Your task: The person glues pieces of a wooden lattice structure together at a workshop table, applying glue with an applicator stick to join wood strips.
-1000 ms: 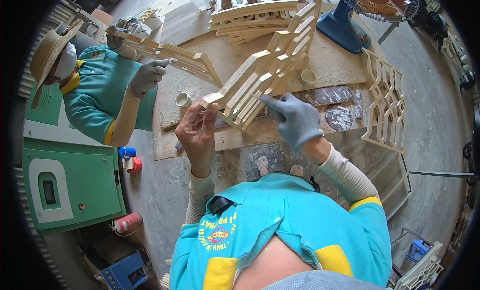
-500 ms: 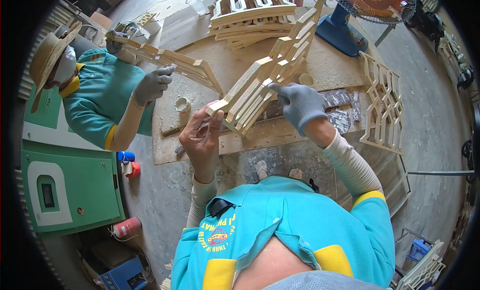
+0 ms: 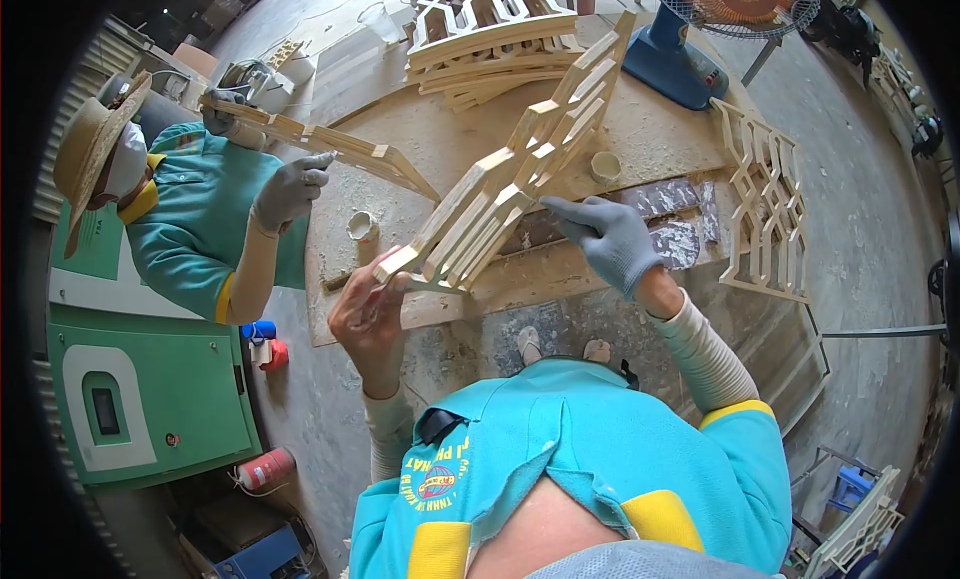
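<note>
A pale wooden lattice panel (image 3: 500, 184) stands tilted over the worktable, its near end closest to me. My left hand (image 3: 370, 324), bare, grips the panel's lower left corner between thumb and fingers. At the panel's right side is my right hand (image 3: 605, 237) in a grey glove. Its index finger is stretched out, with the tip at the edge of the slats; the other fingers are partly hidden, and I see nothing held in them. Two small cups with pale rims stand on the table, one (image 3: 606, 167) beyond my right hand and one (image 3: 363, 226) beyond my left.
Across the worktable (image 3: 335, 194), a co-worker (image 3: 205, 204) in gloves holds another lattice piece (image 3: 330, 144). Stacked lattice panels (image 3: 490, 44) lie at the back. A fan (image 3: 675, 54) stands back right, and another panel (image 3: 765, 209) leans at the table's right edge.
The lattice panel and my left hand have shifted down and left. My right index fingertip has moved slightly lower along the slats.
</note>
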### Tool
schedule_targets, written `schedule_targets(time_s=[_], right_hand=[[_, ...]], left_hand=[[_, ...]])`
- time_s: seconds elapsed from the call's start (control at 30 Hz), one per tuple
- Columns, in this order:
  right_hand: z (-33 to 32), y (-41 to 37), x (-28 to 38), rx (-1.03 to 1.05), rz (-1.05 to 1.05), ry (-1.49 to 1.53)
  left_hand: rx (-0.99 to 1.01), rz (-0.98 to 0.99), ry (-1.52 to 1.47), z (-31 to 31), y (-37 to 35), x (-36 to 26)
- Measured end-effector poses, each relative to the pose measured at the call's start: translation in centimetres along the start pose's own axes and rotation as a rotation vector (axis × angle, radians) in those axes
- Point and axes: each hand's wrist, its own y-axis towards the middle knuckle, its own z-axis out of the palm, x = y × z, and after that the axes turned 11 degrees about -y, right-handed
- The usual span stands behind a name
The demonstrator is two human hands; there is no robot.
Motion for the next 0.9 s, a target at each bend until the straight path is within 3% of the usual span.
schedule_targets(time_s=[0.4,0.6,0.8,0.9], right_hand=[[7.6,-1.1,1.1,-0.295,-0.004,-0.053],[5.8,-3.4,0.0,-0.078,0.019,-0.131],[3.8,-1.3,1.0,-0.066,0.102,-0.173],[4.5,-1.1,1.4,-0.033,0.030,-0.236]], left_hand=[[-0.005,0.022,0.052,-0.7,-1.8,-0.6],[-0.032,0.009,0.047,-0.3,-2.0,-0.7],[-0.003,0.024,0.063,-0.3,-2.3,-1.1],[0.010,0.029,0.043,-0.3,-2.5,-1.1]])
